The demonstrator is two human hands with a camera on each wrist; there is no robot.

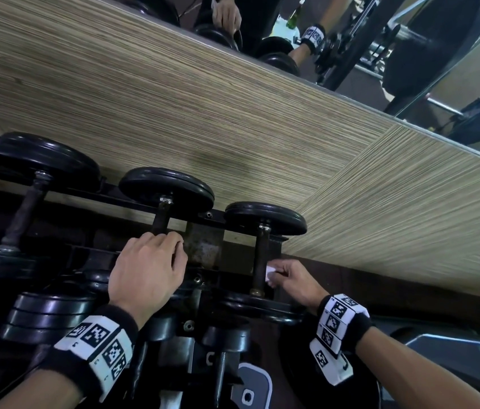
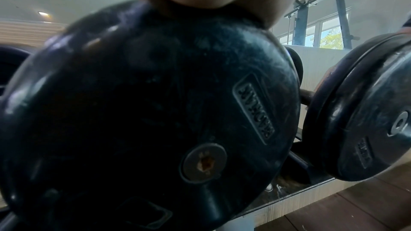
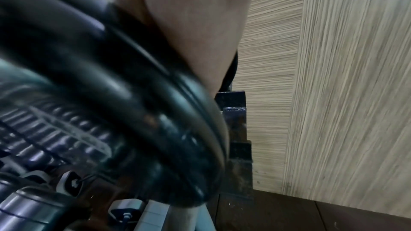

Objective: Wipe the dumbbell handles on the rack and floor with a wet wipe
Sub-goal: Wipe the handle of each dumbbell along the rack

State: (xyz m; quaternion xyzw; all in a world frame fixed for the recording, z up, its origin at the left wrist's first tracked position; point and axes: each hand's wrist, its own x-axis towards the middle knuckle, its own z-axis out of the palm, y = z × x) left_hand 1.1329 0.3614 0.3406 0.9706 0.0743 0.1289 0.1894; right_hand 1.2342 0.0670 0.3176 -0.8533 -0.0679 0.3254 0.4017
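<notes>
Our right hand (image 1: 290,277) pinches the wipe (image 1: 271,272) against the handle (image 1: 260,256) — running away from us — left hand (image 1: 147,268) gripping the next bar (image 1: 160,219).

Black dumbbell plates (image 1: 265,217), white wipe (image 1: 271,271), beige fine-striped wall panel (image 1: 232,119), black-and-white checker-marked wristbands (image 1: 339,329).

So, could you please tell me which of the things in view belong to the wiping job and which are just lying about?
Part of the job:
- white wet wipe, pinched in the right hand
- dark metal handle of the rightmost black dumbbell
- middle black dumbbell's handle, gripped by the left hand
- black steel rack

Just lying about:
- green bottle in the wall mirror
- striped beige wall panel
</notes>
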